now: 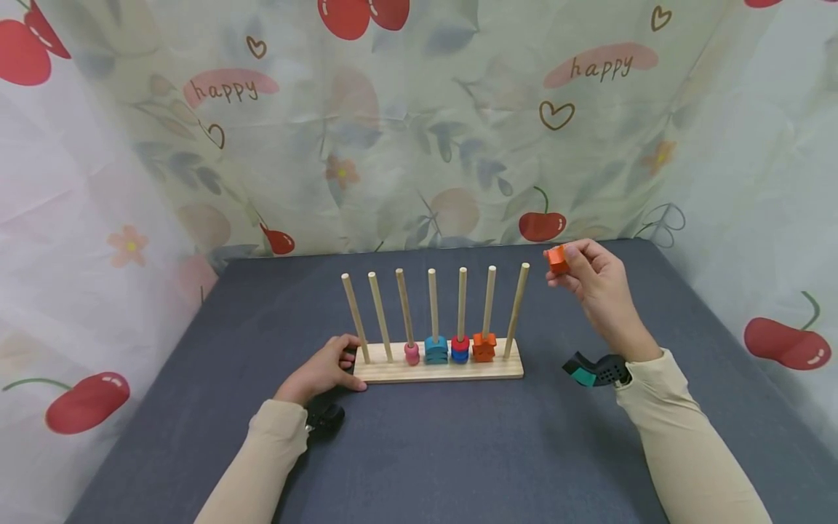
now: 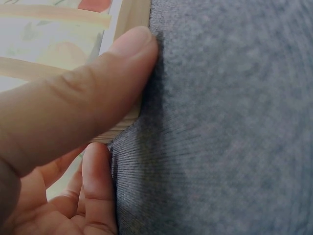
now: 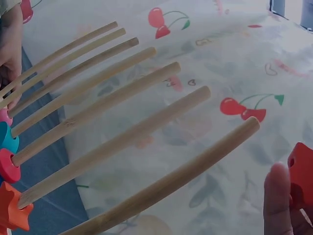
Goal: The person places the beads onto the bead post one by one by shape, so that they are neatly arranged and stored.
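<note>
A wooden peg board [image 1: 439,372] with several upright rods lies across the table. My left hand [image 1: 324,370] grips its left end, the thumb [image 2: 122,54] along the front edge and the fingers around the end. Up beside the top of the rightmost rod [image 1: 517,309], my right hand [image 1: 605,298] pinches an orange-red block [image 1: 556,259] with a hole in it, apart from the rod. Pink beads [image 1: 411,354], teal pieces [image 1: 436,351], a red bead [image 1: 460,343] over a blue bead [image 1: 460,356], and orange star-like pieces [image 1: 484,348] sit on the middle rods. The two leftmost rods and the rightmost are bare.
A dark grey cloth [image 1: 419,451] covers the table. Printed curtains [image 1: 406,145] hang behind it and along both sides. Each wrist carries a strapped black device, such as the one on the right wrist [image 1: 609,370].
</note>
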`<state>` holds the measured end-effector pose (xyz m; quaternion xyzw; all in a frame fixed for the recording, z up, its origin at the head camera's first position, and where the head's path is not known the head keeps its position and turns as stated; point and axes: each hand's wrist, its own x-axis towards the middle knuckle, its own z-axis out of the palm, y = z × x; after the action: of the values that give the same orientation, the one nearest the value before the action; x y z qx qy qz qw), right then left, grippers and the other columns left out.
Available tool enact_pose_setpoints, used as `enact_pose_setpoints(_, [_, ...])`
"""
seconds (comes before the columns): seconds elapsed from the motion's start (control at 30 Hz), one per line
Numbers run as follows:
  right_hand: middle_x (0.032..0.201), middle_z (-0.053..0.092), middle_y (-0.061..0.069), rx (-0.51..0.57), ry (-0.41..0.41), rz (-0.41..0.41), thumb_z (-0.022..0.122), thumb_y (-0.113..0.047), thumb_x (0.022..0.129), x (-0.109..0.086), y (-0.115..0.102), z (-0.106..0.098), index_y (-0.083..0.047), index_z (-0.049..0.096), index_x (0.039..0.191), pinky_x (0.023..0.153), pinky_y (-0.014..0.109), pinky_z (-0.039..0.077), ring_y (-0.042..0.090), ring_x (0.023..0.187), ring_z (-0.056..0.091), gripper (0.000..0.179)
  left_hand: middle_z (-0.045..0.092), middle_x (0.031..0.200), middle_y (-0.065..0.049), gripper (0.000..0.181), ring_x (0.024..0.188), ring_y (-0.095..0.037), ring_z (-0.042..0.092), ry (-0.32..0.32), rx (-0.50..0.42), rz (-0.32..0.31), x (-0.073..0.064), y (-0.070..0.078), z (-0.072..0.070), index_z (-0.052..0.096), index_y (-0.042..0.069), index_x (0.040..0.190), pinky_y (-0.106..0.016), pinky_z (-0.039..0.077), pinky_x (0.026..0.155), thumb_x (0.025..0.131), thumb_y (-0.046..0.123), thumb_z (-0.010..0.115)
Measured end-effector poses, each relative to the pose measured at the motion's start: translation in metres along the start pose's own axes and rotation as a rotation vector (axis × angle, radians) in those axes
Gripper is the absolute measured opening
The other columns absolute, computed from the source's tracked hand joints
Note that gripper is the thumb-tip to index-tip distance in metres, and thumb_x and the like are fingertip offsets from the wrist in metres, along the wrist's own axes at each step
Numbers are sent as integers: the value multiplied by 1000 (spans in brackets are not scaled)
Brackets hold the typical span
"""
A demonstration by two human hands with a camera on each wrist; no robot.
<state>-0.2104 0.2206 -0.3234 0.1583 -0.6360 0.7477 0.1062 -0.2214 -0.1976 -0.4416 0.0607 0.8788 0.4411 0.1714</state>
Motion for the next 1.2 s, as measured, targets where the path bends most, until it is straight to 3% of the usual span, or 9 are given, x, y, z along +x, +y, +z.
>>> enact_pose_setpoints(0.13, [93, 63, 2, 3, -14, -39, 51, -18, 100, 2, -3, 1, -8, 59, 97, 63, 18, 53, 10, 69, 61, 13, 41, 128, -19, 75, 115, -31, 48, -4, -3, -8, 0, 0, 0, 47, 1, 130, -46, 42, 100, 67, 3, 87])
enact_pose_setpoints(0.3, [92, 64, 2, -30, -22, -35, 54, -18, 98, 4, -10, 6, -7, 61, 105, 60, 18, 53, 10, 66, 61, 15, 41, 127, -18, 74, 115, -31, 48, 0, -1, -12, 0, 0, 1, 48, 2, 129, -45, 42, 100, 67, 3, 87])
enact_pose_setpoints(0.6, [104, 62, 6, -91, -51, -54, 64, -4, 91, 8, -24, 17, 2, 57, 125, 72, 22, 56, 11, 73, 66, 36, 42, 126, -18, 73, 114, -31, 48, 3, -4, -8, 0, -1, 2, 49, 2, 129, -45, 43, 99, 66, 3, 87])
enact_pose_setpoints(0.7, [110, 61, 6, -126, -89, -74, 64, -4, 91, 10, -30, 23, -3, 55, 134, 75, 22, 56, 11, 77, 66, 43, 42, 126, -18, 74, 113, -30, 49, 4, -2, -10, 1, -2, 2, 48, 2, 129, -45, 43, 100, 66, 3, 87])
enact_pose_setpoints(1.0, [106, 64, -9, -359, -167, -138, 62, -13, 94, 18, -40, 41, -18, 46, 145, 81, 17, 52, 6, 88, 64, 54, 42, 125, -19, 76, 112, -30, 49, 8, -1, 13, 2, -2, 2, 47, 0, 129, -44, 43, 98, 65, 1, 87])
enact_pose_setpoints(1.2, [108, 62, -11, -464, -149, -203, 70, -10, 87, 20, -31, 46, -9, 54, 137, 82, 15, 51, 0, 95, 64, 52, 42, 125, -19, 76, 112, -30, 49, 9, -3, 4, 1, -2, 1, 47, 0, 130, -45, 43, 99, 66, 1, 87])
